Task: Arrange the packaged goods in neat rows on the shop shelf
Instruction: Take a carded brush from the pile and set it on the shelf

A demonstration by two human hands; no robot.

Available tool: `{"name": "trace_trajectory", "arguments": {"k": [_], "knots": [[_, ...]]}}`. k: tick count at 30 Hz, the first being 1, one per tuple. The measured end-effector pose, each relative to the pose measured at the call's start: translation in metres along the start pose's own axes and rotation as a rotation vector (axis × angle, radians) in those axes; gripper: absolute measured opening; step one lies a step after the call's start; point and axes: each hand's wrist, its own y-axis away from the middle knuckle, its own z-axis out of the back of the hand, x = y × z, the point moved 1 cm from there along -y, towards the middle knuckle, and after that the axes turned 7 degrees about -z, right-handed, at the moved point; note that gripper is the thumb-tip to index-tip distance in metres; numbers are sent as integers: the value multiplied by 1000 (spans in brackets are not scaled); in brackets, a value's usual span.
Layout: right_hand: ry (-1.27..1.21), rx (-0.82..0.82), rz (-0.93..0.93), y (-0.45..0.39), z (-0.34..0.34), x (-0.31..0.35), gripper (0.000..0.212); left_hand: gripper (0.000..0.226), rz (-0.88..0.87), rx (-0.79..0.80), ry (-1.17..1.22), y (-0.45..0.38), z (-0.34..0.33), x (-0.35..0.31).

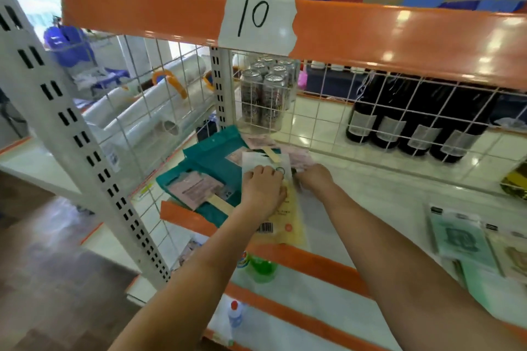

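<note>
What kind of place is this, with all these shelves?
Most likely a small shop. Orange-edged shelves carry a paper tag marked 10, cans and dark bottles stand in rows behind wire mesh, and the packet under the hands has a barcode.

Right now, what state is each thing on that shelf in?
yellow packet: flat, overhanging the shelf's front edge.
left hand: pressing on the packet.
right hand: at the packet's right edge, grip unclear.
teal packets: flat, overlapping.
cans: upright behind mesh.
dark bottles: upright, in a row.
</note>
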Motion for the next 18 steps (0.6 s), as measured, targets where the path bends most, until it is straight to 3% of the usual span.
{"name": "trace_trajectory", "arguments": {"k": [2, 5, 7, 11, 15, 18], "knots": [[-178, 50, -44, -2, 3, 1, 23, 37, -22, 10, -20, -3, 2, -2], [-432, 110, -157, 0, 4, 0, 12, 38, -49, 18, -25, -7, 5, -1], [-526, 128, -186, -2, 3, -6, 24, 38, -74, 19, -26, -8, 4, 0], [-567, 83, -215, 3, 5, -21, 30, 38, -139, 22, -22, -6, -3, -3], [-562, -31, -234, 15, 15, -42, 2, 38, -195, -10, -31, -2, -11, -13], [-642, -103, -283, 18, 20, -64, 20, 38, -207, 12, -21, 0, -18, -22]]}}
